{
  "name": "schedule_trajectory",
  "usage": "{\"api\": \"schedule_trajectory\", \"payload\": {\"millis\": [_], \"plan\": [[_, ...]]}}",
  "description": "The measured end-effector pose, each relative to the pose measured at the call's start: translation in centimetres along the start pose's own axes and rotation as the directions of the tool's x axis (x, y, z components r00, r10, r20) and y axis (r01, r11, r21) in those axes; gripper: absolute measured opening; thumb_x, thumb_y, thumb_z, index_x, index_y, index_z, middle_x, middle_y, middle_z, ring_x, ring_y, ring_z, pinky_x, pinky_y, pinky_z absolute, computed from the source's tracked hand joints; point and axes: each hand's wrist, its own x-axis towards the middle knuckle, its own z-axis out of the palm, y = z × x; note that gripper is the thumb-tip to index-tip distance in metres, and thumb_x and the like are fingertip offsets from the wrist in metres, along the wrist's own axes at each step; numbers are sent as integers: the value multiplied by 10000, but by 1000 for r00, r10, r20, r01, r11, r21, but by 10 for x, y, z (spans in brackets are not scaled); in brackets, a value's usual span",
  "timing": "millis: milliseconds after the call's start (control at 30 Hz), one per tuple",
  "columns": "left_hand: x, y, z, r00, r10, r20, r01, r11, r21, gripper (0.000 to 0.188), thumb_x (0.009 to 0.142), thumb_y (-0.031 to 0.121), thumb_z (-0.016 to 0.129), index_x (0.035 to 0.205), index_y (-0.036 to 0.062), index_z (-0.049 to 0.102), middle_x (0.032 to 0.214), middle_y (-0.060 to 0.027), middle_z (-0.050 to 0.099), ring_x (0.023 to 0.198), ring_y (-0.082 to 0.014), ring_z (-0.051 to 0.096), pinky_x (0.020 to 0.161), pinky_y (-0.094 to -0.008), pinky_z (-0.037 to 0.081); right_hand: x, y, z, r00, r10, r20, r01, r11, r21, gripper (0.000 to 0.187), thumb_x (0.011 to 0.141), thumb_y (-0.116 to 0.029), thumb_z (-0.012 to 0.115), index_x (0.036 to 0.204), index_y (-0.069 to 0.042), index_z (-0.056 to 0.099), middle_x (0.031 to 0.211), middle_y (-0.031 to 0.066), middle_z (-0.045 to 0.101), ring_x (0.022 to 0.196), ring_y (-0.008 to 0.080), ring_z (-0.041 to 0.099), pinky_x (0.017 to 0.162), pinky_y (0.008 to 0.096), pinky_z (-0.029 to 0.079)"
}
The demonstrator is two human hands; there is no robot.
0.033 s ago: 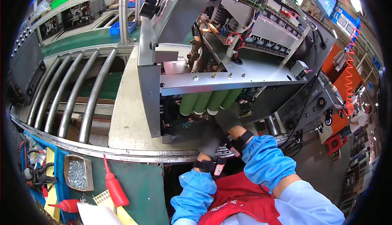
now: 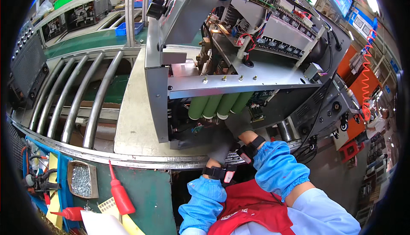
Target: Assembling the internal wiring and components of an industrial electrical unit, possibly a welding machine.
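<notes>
A large grey metal machine cabinet [image 2: 156, 102] stands before me with its side uncovered, showing circuit boards and wiring. Below its silver crossbar [image 2: 273, 81] is a row of green cylinders [image 2: 225, 105]. My left hand [image 2: 219, 148], in a dark glove, is at the lower front edge of the cabinet, under the cylinders. Just right of it and a little farther in, my right hand [image 2: 238, 126], gloved too, reaches into the lower opening. Both sets of fingers blend into the dark interior and look smeared, so I cannot make out what they touch or hold.
Metal rollers [image 2: 96, 102] lie left of the cabinet. On the green bench are a box of small metal parts [image 2: 82, 180], a red squeeze bottle [image 2: 121, 196] and a blue tool tray [image 2: 64, 192]. Another grey machine on casters [image 2: 326, 109] stands at right, near a coiled orange hose [image 2: 366, 72].
</notes>
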Motion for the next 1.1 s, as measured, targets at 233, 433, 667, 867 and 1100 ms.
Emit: {"api": "schedule_trajectory", "payload": {"millis": [233,433,667,867,1100], "plan": [[21,21,-11,848,-457,267,517,825,-228,594,684,129,792,1187,-14,512,979,-203,603,848,-328,627,700,-402,518,1,4,-4,977,-15,-212,111,886,451,222,848,-250,562,969,-98,671,950,162,673,890,378,639,788,468,511],[19,-7,13,821,-468,326,570,702,-428,576,720,87,733,1206,-9,438,876,-175,627,642,-290,635,559,-368,498,8,8,5,973,195,125,-231,817,528,238,844,-161,583,1050,-59,644,1062,139,683,1019,327,627,866,397,502],[34,23,-14,792,-497,355,606,565,-560,457,794,33,648,1166,29,383,695,-125,628,446,-201,600,371,-313,447,8,39,-17,865,-477,159,482,876,6,283,821,-170,527,1014,-28,677,954,258,652,947,419,630,841,483,506],[38,36,-22,737,-573,358,673,581,-457,303,862,123,599,1107,21,451,638,-109,623,438,-172,591,359,-275,418,-9,30,-39,930,-125,345,-87,839,537,364,809,-203,507,1107,-59,660,1053,234,655,997,416,623,884,480,496],[43,51,-27,689,-616,382,724,572,-385,307,877,137,594,1145,30,488,654,-95,618,425,-146,571,353,-262,393,-22,34,-31,975,-126,181,-16,777,630,426,855,-241,501,1244,-89,588,1011,218,669,926,402,648,844,497,508]]}}
